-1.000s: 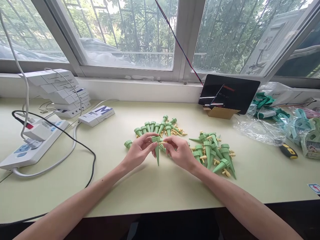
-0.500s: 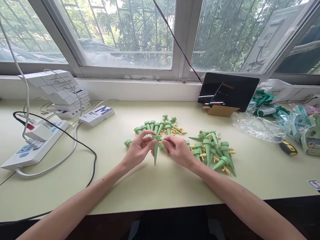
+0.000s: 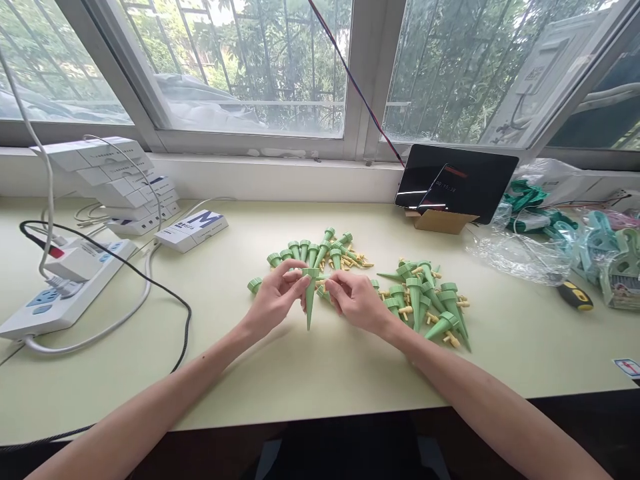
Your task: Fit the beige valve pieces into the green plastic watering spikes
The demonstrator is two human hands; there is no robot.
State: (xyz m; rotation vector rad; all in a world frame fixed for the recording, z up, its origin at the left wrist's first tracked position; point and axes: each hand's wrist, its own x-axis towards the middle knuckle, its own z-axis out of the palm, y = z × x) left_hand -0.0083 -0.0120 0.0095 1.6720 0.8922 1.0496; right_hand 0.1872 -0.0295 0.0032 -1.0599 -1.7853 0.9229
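Observation:
My left hand [image 3: 276, 297] is closed around the capped top of a green plant watering spike [image 3: 310, 303], which points tip down above the table. Close on its right, my right hand [image 3: 356, 299] is closed in a pinch beside the spike's cap. Whatever small part lies between its fingertips is too hidden to name. Behind both hands lies a group of green spikes [image 3: 304, 249] with yellow valves. A second pile of green spikes [image 3: 414, 293] with yellow valves lies beside my right hand and forearm. One single green cap [image 3: 255, 285] shows just left of my left hand.
A white power strip [image 3: 65, 300] with cables and stacked white boxes [image 3: 125, 183] stand on the left. At the back right, a black tablet [image 3: 457, 183] leans on a cardboard stand [image 3: 443, 221]. Plastic bags [image 3: 525, 257] and a yellow-black handle [image 3: 575, 295] lie at right.
Both hands keep nearly the same pose around the spike. The view has shifted very slightly, and my right fingertips seem a touch farther from the cap.

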